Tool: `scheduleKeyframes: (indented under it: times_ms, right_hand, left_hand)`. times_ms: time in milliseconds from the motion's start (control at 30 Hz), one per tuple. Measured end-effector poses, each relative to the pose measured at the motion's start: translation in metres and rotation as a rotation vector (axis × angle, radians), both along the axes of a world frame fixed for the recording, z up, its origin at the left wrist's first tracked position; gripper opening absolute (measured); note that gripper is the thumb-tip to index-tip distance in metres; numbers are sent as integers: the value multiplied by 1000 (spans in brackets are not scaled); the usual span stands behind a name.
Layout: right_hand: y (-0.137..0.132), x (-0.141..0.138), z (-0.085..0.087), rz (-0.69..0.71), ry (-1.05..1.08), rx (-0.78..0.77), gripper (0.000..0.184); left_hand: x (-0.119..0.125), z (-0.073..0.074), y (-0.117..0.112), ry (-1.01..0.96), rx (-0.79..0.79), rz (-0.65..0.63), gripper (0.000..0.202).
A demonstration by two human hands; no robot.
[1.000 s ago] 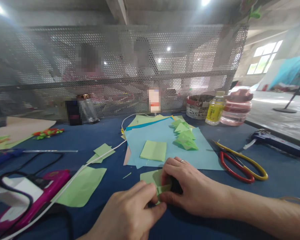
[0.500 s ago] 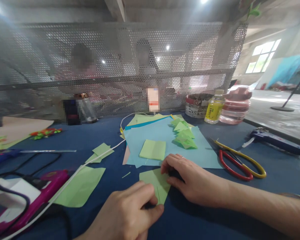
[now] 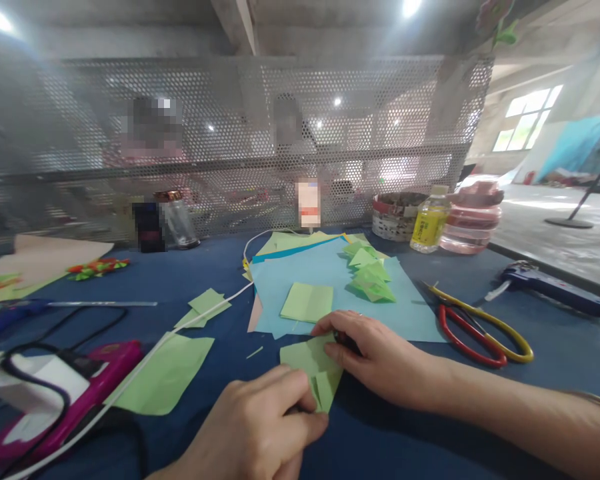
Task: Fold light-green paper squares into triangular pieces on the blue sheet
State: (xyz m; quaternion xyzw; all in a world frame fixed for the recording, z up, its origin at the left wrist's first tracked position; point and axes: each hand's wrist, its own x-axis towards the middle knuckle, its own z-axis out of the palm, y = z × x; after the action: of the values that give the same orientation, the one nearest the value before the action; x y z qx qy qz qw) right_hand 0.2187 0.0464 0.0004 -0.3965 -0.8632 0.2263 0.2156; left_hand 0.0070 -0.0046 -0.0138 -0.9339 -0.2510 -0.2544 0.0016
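Observation:
A small light green paper piece (image 3: 310, 367) lies on the blue table (image 3: 215, 267) near the front edge, partly folded with a crease down its lower point. My left hand (image 3: 260, 433) is closed, pinching the paper's lower tip between thumb and fingers. My right hand (image 3: 380, 360) presses on the paper's right edge, fingers curled and pinching a fold. A ring shows on one of its fingers. Just behind lies a folded green square (image 3: 307, 302) on a light blue sheet (image 3: 330, 283).
A pile of folded green pieces (image 3: 371, 270) sits on the blue sheet. Red and yellow scissors (image 3: 480, 323) and a blue glue gun (image 3: 555, 287) lie to the right. A pink glue gun (image 3: 75, 387), white cable and green scraps (image 3: 165, 373) are left. Bottles and a perforated screen stand behind.
My right hand slid back along the paper's right edge and the fold near the tip opened out, then a new fold began. My left hand stayed pinching the tip.

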Motion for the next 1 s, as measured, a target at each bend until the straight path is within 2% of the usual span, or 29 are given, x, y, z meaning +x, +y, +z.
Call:
scheduleKeyframes:
  times_ms: [133, 233, 400, 467, 533, 733, 900, 1000]
  right_hand:
    - [0, -1, 4, -48, 55, -52, 30]
    - [0, 1, 7, -44, 65, -104, 25]
    - [-6, 5, 11, -52, 83, -195, 33]
    - [-9, 5, 10, -43, 102, -197, 37]
    - [-13, 5, 10, 0, 130, -180, 40]
    - [-22, 5, 12, 152, 126, 45, 34]
    - [-23, 6, 12, 158, 97, 103, 34]
    - [-17, 7, 6, 130, 73, 146, 37]
  left_hand:
    - [2, -10, 3, -111, 15, -21, 42]
    - [4, -15, 4, -209, 13, -21, 38]
    - [5, -12, 2, -217, -45, 74, 16]
    - [3, -10, 1, -201, -43, 114, 14]
    - [2, -8, 2, -188, -20, 127, 7]
    - [0, -9, 5, -149, -7, 138, 24]
    - [1, -10, 2, -132, -168, 178, 20]
    - [3, -8, 2, -131, -168, 192, 18]
